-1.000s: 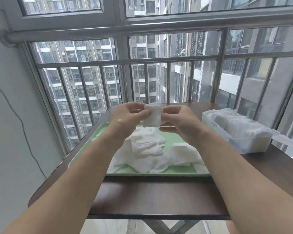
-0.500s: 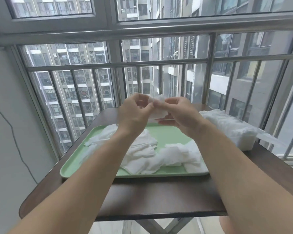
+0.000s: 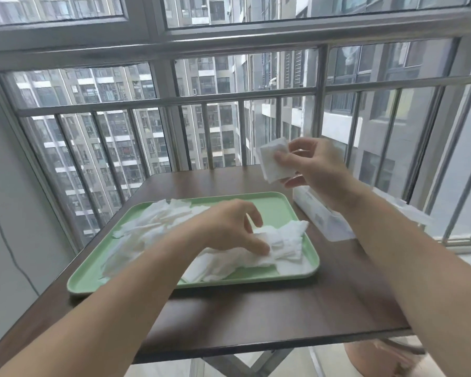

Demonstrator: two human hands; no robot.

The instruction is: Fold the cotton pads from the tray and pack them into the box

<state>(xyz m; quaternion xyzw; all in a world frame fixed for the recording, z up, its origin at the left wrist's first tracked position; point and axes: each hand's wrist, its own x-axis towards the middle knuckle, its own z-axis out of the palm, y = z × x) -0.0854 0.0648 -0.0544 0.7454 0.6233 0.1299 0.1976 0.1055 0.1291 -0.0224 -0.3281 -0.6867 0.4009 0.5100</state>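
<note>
A green tray (image 3: 276,202) on the brown table holds a loose pile of white cotton pads (image 3: 286,244). My right hand (image 3: 314,165) pinches one folded cotton pad (image 3: 272,163) in the air, above the near end of the clear plastic box (image 3: 322,216) at the tray's right. My arm hides most of that box. My left hand (image 3: 233,227) is down on the tray, thumb and fingers curled, touching the pile of pads; whether it has pinched one I cannot tell.
The table (image 3: 337,300) stands against a window with a metal railing (image 3: 229,96) just behind it. A grey wall with a thin cable (image 3: 8,246) is at the left. The table's front edge is near my forearms.
Both hands held one pad together in front of me. Now the right hand alone carries it to the right, over the box, and the left hand has dropped to the pile on the tray.
</note>
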